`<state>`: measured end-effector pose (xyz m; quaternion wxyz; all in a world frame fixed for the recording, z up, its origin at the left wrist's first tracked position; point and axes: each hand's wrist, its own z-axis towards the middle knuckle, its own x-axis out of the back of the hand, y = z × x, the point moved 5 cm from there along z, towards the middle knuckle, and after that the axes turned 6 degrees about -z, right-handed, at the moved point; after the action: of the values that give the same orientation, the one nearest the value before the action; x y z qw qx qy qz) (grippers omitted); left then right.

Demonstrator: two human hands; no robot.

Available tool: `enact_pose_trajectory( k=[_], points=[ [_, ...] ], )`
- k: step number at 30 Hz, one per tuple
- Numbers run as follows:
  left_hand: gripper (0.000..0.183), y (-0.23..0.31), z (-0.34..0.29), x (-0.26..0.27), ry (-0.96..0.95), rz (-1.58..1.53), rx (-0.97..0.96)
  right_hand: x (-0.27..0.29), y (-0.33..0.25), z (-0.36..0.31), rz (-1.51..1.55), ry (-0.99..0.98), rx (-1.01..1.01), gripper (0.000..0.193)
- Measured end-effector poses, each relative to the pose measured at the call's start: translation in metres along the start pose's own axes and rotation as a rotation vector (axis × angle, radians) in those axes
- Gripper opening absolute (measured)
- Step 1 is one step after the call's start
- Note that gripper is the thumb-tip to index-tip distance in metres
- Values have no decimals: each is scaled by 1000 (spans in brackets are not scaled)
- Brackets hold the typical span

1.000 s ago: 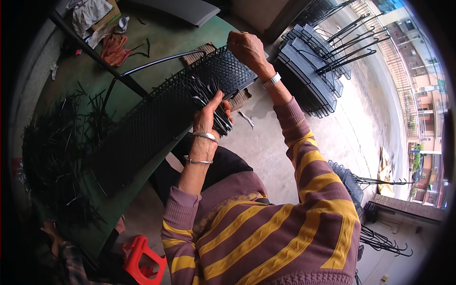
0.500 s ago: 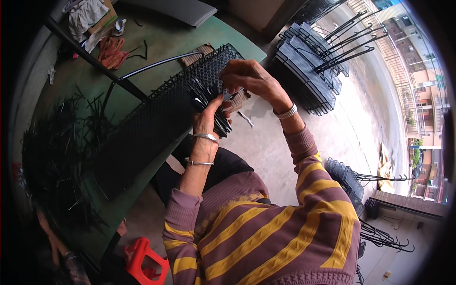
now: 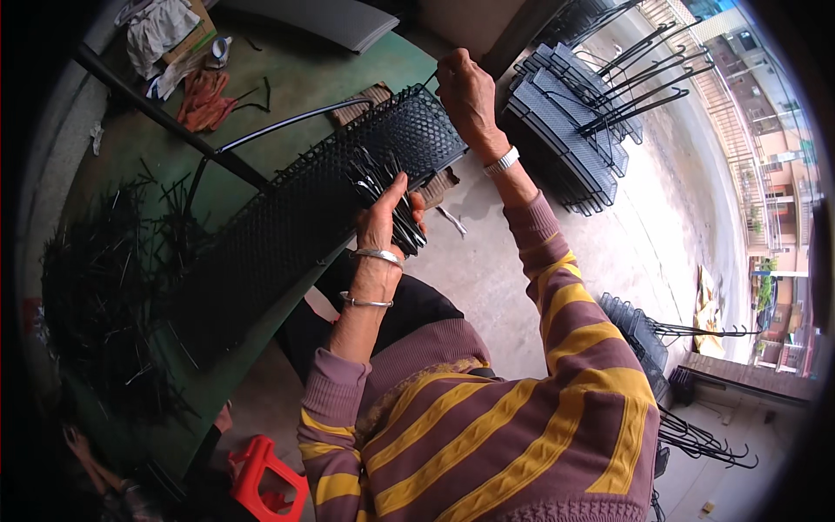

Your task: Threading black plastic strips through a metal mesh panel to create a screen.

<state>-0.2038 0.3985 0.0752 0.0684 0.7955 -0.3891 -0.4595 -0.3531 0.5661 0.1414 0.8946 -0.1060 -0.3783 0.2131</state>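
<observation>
A black mesh panel (image 3: 304,196) with a looped edge lies across the green table (image 3: 217,365). My left hand (image 3: 380,217) is closed around a bundle of thin black strips (image 3: 407,228), held over the panel's near side. Past the panel's far right corner, my right hand (image 3: 467,96) is raised and closed. A short thin dark strip (image 3: 430,79) shows between its fingertips and the panel's edge; its ends are hidden.
A heap of loose black strips (image 3: 104,296) covers the table's left part. A black metal handle (image 3: 296,113) arches behind the panel. Stacked mesh panels with hooks (image 3: 557,113) stand at right. A red stool (image 3: 261,478) is below. Another person's hand (image 3: 83,448) shows at lower left.
My right hand has moved up and away from the bundle to the panel's far corner. My left hand keeps the strips in nearly the same place.
</observation>
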Motion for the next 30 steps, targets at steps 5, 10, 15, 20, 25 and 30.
enact_pose_trajectory(
  k=[5, 10, 15, 20, 25, 30],
  points=[
    [18, 0, -4, -5, -30, -36, -6, -4, -5, 12, 126, -97, 88, 10],
    [21, 0, -4, -2, -8, 2, -67, -17, -12, 0, 157, -244, 148, 7],
    [23, 2, -11, -6, -21, 67, -109, -12, -4, 2, -88, -194, 75, 13],
    [26, 1, -18, -10, -76, 118, -78, -7, -5, -10, -178, -209, 39, 24],
    [25, -2, -18, -4, -113, 123, -62, 32, -52, -38, 640, -956, -348, 42],
    [22, -3, -17, -9, -152, 196, -119, 44, -61, -52, 778, -973, -401, 35]
  ],
)
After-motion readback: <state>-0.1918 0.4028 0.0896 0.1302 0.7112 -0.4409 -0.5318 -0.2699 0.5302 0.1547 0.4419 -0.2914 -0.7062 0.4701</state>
